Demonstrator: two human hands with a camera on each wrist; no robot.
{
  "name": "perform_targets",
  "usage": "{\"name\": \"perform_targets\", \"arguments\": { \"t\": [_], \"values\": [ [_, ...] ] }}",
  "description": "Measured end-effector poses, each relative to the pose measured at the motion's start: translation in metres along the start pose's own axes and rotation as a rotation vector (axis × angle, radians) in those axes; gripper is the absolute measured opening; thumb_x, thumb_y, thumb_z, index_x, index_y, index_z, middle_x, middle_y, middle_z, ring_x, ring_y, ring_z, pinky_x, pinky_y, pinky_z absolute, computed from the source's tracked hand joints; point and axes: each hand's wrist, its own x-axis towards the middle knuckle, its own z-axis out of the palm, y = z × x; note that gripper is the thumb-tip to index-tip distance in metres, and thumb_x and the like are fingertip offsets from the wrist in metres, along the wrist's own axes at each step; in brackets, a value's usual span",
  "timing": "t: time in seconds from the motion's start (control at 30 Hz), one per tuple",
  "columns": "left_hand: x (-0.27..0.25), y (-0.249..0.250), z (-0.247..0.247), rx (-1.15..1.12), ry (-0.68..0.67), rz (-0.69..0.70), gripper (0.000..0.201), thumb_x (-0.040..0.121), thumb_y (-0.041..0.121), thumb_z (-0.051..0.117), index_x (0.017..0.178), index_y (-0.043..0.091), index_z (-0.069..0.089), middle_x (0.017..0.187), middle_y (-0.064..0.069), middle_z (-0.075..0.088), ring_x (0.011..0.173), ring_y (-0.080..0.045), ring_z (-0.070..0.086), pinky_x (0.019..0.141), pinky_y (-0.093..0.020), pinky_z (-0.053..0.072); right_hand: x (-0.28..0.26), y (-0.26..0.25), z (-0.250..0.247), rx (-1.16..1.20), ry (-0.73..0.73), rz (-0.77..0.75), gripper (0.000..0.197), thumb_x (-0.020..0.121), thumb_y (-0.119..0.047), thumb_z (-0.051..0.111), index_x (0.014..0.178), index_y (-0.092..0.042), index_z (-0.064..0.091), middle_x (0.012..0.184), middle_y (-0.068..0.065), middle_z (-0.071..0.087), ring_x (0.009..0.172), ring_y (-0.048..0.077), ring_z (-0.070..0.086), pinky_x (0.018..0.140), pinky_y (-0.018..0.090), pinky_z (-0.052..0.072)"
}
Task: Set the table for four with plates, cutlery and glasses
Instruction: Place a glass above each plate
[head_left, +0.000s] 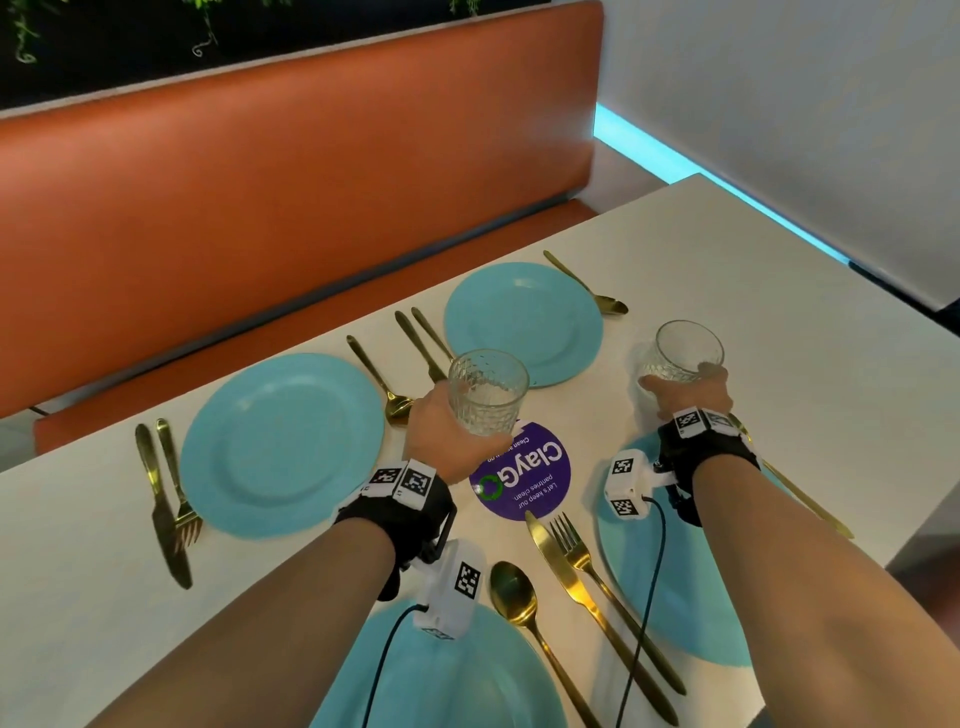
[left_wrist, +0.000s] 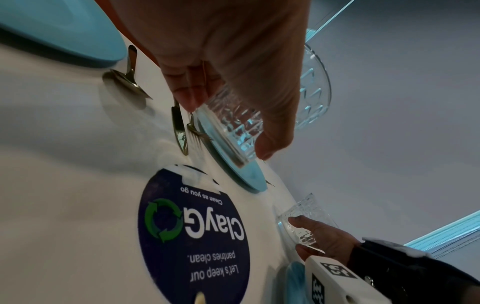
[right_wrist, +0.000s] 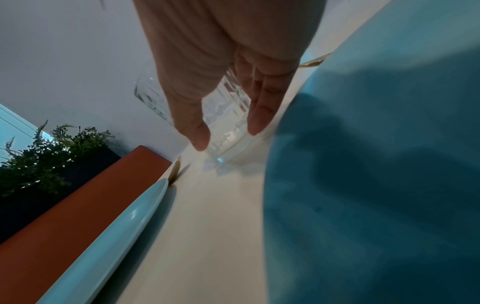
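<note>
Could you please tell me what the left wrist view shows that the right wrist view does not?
Only the left wrist view shows the round ClayGo sticker, the left hand gripping the left glass, a spoon, and a knife with a fork beside a plate. Only the right wrist view shows the green plant behind the orange bench. Both show the white table, blue plates, and the right hand holding the right glass.

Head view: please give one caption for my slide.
Each hand, left and right, holds a glass above a table set with four blue plates.
</note>
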Motion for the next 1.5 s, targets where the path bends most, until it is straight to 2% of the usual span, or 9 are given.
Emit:
{"name": "perform_targets", "arguments": {
  "t": [0.1,0.23,0.3,0.5,0.63,0.83,1.1,1.33,1.5],
  "values": [
    [-0.001,-0.001,0.004,0.018,0.001,0.018,0.074,0.061,0.043,0.081,0.122,0.012,0.052,0.117,-0.005,0.065,0.108,-0.021,0.062,0.084,-0.029,0.052,0.0,-0.001,-0.001,-0.028,0.003,-0.006,0.085,0.07,-0.033,0.078,0.139,-0.011,0.032,0.135,0.016,0.051,0.124,0.035,0.049,0.103,0.042,0.041],
    [-0.002,-0.001,0.007,0.038,-0.001,0.044,0.078,0.061,0.048,0.08,0.124,0.013,0.051,0.119,-0.005,0.064,0.11,-0.021,0.06,0.091,-0.04,0.053,0.001,-0.003,-0.003,-0.047,-0.001,-0.011,0.087,0.073,-0.032,0.078,0.141,-0.007,0.029,0.139,0.017,0.047,0.128,0.035,0.045,0.105,0.041,0.038],
    [-0.001,-0.001,0.009,0.052,-0.008,0.054,0.079,0.06,0.05,0.079,0.125,0.014,0.05,0.119,-0.005,0.063,0.111,-0.022,0.06,0.091,-0.042,0.053,-0.001,-0.003,-0.004,-0.038,0.0,-0.01,0.086,0.074,-0.03,0.078,0.141,-0.007,0.029,0.138,0.017,0.048,0.128,0.035,0.046,0.105,0.041,0.038],
    [-0.001,0.005,0.018,0.092,-0.065,0.057,0.078,0.068,0.044,0.078,0.132,0.014,0.044,0.128,-0.006,0.059,0.115,-0.022,0.058,0.093,-0.033,0.051,-0.012,0.006,-0.006,0.057,0.017,-0.022,0.081,0.082,-0.019,0.068,0.146,-0.013,0.02,0.134,0.02,0.051,0.122,0.036,0.051,0.097,0.041,0.043],
    [0.0,0.007,0.032,0.082,-0.105,0.013,0.082,0.065,0.042,0.08,0.132,0.014,0.044,0.129,-0.006,0.059,0.114,-0.021,0.058,0.086,-0.026,0.048,-0.021,0.01,-0.009,0.05,0.039,-0.033,0.08,0.085,-0.01,0.062,0.149,-0.012,0.014,0.13,0.021,0.053,0.118,0.035,0.053,0.09,0.037,0.045],
    [0.002,0.013,0.052,0.056,-0.19,-0.012,0.084,0.064,0.036,0.083,0.134,0.013,0.042,0.131,-0.006,0.057,0.116,-0.022,0.056,0.088,-0.028,0.049,-0.029,0.019,-0.018,0.033,0.01,-0.092,0.073,0.084,-0.009,0.059,0.147,-0.011,0.021,0.129,0.017,0.055,0.118,0.033,0.053,0.084,0.029,0.04],
    [0.01,0.016,0.063,0.065,-0.227,-0.025,0.088,0.062,0.035,0.084,0.136,0.016,0.039,0.132,-0.004,0.056,0.116,-0.024,0.057,0.088,-0.03,0.05,-0.037,0.025,-0.021,0.034,0.038,-0.151,0.068,0.082,-0.006,0.063,0.141,-0.008,0.032,0.131,0.015,0.055,0.121,0.03,0.052,0.099,0.033,0.04],
    [0.011,0.015,0.066,0.058,-0.252,-0.047,0.09,0.06,0.037,0.084,0.135,0.02,0.037,0.129,-0.003,0.058,0.111,-0.024,0.058,0.084,-0.031,0.052,-0.045,0.028,-0.021,-0.005,0.025,-0.173,0.063,0.081,-0.008,0.065,0.138,-0.007,0.037,0.132,0.015,0.055,0.122,0.028,0.05,0.099,0.03,0.038],
    [0.007,0.014,0.063,0.046,-0.278,-0.064,0.095,0.061,0.031,0.085,0.139,0.014,0.033,0.135,-0.006,0.053,0.119,-0.027,0.055,0.09,-0.034,0.051,-0.053,0.029,-0.025,-0.001,0.033,-0.191,0.062,0.081,-0.009,0.066,0.137,-0.008,0.039,0.132,0.015,0.055,0.12,0.028,0.053,0.098,0.03,0.039]
  ]
}}
